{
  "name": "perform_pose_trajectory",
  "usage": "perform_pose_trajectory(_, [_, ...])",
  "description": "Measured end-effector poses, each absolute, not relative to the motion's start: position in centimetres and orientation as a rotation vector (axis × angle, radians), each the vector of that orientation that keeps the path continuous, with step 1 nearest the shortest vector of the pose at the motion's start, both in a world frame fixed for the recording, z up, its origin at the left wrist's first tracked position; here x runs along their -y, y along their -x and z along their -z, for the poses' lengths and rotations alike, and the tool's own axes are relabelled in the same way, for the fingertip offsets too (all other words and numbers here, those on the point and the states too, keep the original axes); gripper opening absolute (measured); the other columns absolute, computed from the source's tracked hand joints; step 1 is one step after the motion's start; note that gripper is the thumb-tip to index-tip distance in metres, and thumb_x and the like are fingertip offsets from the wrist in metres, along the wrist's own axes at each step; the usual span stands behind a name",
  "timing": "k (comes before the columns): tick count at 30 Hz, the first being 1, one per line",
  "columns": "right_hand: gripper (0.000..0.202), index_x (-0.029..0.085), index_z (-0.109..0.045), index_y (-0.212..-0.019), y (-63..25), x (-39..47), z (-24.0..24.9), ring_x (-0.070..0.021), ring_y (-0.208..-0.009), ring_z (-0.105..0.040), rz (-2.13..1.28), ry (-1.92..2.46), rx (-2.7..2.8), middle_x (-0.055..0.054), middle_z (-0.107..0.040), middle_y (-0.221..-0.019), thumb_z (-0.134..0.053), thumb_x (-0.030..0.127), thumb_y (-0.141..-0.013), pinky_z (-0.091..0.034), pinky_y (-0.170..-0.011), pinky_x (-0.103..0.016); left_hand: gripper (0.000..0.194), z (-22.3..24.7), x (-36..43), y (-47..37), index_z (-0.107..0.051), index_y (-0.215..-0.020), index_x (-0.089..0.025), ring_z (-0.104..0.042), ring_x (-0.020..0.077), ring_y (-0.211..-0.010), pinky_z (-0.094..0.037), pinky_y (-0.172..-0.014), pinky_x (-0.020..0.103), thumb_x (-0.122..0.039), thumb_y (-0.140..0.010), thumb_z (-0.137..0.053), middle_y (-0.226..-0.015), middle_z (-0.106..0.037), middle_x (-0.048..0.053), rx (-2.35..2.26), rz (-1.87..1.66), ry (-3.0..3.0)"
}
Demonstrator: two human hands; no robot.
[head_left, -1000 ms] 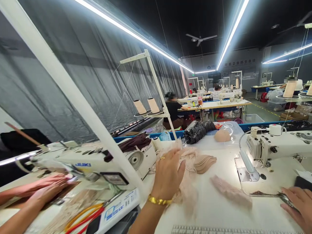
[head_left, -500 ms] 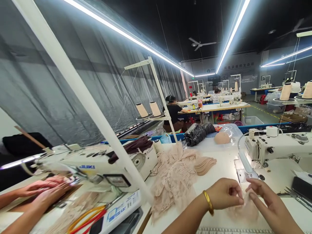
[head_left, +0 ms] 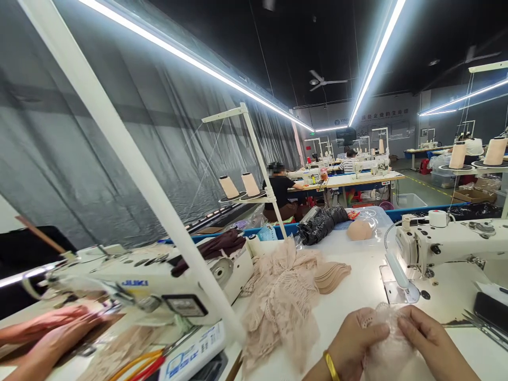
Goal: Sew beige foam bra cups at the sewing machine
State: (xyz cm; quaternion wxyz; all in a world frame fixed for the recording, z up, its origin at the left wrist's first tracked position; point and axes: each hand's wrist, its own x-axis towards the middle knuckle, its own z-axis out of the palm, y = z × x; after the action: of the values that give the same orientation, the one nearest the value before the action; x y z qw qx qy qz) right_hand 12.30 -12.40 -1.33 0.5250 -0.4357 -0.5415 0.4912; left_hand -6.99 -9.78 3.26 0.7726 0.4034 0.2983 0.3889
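Observation:
Both hands pinch one sheer, pale pink piece of lace at the front of the white table. My left hand, with a gold bangle at the wrist, grips its left side between thumb and fingers. My right hand closes on its right side, and the scalloped upper edge shows between the two. Just beyond is the needle area of a white sewing machine. Left of my hands lies a loose heap of beige lace, beside a fanned stack of beige fabric pieces.
A co-worker's hands work at a JUKI sewing machine on the left. A white post slants across that side. Scissors lie at the right. Behind are a black plastic bundle and a beige moulded cup.
My hands have come closer together, and the left one has turned to grip the lace with its thumb on top. The lace is now raised and spread between them. The view has shifted slightly.

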Motion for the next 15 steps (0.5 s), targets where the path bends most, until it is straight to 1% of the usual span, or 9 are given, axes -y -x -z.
perform_pose_trajectory(3, [0.053, 0.023, -0.071, -0.085, -12.0, 12.8, 0.9, -0.018, -0.073, -0.052, -1.156, 1.073, 1.235, 0.002, -0.058, -0.075, -0.07, 0.076, -0.088, -0.045, -0.067, -0.027, 0.056, -3.0, 9.8, 6.4, -0.071, -0.091, -0.014, -0.066, 0.0189, -0.077, -0.052, -0.079, 0.031, -0.04, -0.056, -0.105, -0.085, -0.071, 0.006, -0.597, -1.012, -0.863])
perform_pose_trajectory(5, [0.054, 0.023, -0.069, -0.081, -11.9, 13.1, 0.6, -0.0173, -0.069, -0.05, -1.124, 1.107, 1.233, 0.003, -0.054, -0.071, -0.069, 0.076, -0.089, -0.044, -0.064, -0.027, 0.055, -2.4, 9.8, 6.1, -0.068, -0.088, -0.014, -0.064, 0.0179, -0.074, -0.051, -0.076, 0.031, -0.042, -0.058, -0.104, -0.082, -0.07, 0.005, -0.59, -1.076, -0.864])
perform_pose_trajectory(8, [0.054, 0.025, -0.069, -0.081, -11.9, 13.3, 0.3, -0.0186, -0.071, -0.053, -1.024, 1.15, 1.247, 0.002, -0.057, -0.073, -0.062, 0.077, -0.093, -0.046, -0.065, -0.028, 0.057, -1.0, 9.8, 5.9, -0.059, -0.08, -0.016, -0.056, 0.0137, -0.068, -0.046, -0.069, 0.028, -0.05, -0.063, -0.101, -0.073, -0.061, 0.001, -0.608, -1.115, -0.87])
perform_pose_trajectory(10, [0.055, 0.025, -0.069, -0.082, -12.0, 12.8, 0.4, -0.0196, -0.07, -0.056, -0.97, 1.175, 1.25, 0.001, -0.059, -0.072, -0.058, 0.079, -0.093, -0.047, -0.065, -0.029, 0.065, -0.1, 9.6, 6.2, -0.051, -0.079, -0.019, -0.05, 0.0113, -0.065, -0.042, -0.066, 0.025, -0.057, -0.06, -0.1, -0.07, -0.055, -0.003, -0.628, -1.077, -0.924])
perform_pose_trajectory(11, [0.056, 0.025, -0.068, -0.082, -12.1, 12.3, 0.7, -0.0196, -0.067, -0.056, -0.961, 1.191, 1.255, 0.001, -0.059, -0.067, -0.056, 0.079, -0.094, -0.047, -0.065, -0.03, 0.068, 0.1, 9.2, 6.5, -0.049, -0.08, -0.02, -0.048, 0.0109, -0.064, -0.041, -0.064, 0.025, -0.061, -0.06, -0.099, -0.07, -0.053, -0.004, -0.657, -1.032, -0.992])
perform_pose_trajectory(12, [0.057, 0.025, -0.067, -0.081, -12.2, 11.8, 1.1, -0.0192, -0.062, -0.054, -0.967, 1.217, 1.267, 0.002, -0.057, -0.061, -0.055, 0.079, -0.094, -0.046, -0.063, -0.03, 0.067, 0.2, 8.7, 7.0, -0.049, -0.083, -0.021, -0.048, 0.0112, -0.064, -0.041, -0.063, 0.024, -0.067, -0.064, -0.094, -0.071, -0.053, -0.004, -0.722, -0.983, -1.128])
perform_pose_trajectory(13, [0.057, 0.025, -0.065, -0.08, -12.3, 11.1, 1.7, -0.0186, -0.058, -0.051, -0.984, 1.253, 1.286, 0.003, -0.054, -0.055, -0.053, 0.08, -0.094, -0.044, -0.061, -0.03, 0.064, 0.1, 8.0, 7.7, -0.05, -0.087, -0.021, -0.05, 0.0124, -0.065, -0.043, -0.063, 0.025, -0.071, -0.071, -0.086, -0.073, -0.054, -0.003, -0.819, -0.939, -1.315])
perform_pose_trajectory(14, [0.057, 0.025, -0.064, -0.079, -12.5, 10.4, 2.5, -0.0181, -0.053, -0.048, -1.005, 1.298, 1.31, 0.005, -0.051, -0.049, -0.052, 0.079, -0.094, -0.042, -0.059, -0.031, 0.058, -0.2, 7.0, 8.6, -0.053, -0.092, -0.02, -0.053, 0.014, -0.068, -0.046, -0.064, 0.026, -0.072, -0.081, -0.076, -0.077, -0.057, -0.001, -0.941, -0.906, -1.525])
perform_pose_trajectory(15, [0.057, 0.026, -0.062, -0.079, -12.6, 9.7, 3.4, -0.0177, -0.051, -0.046, -1.024, 1.341, 1.336, 0.006, -0.048, -0.045, -0.051, 0.079, -0.094, -0.039, -0.058, -0.031, 0.051, -0.6, 5.7, 9.6, -0.057, -0.097, -0.02, -0.057, 0.0161, -0.072, -0.049, -0.066, 0.028, -0.07, -0.091, -0.065, -0.082, -0.061, 0.001, -1.079, -0.886, -1.755])
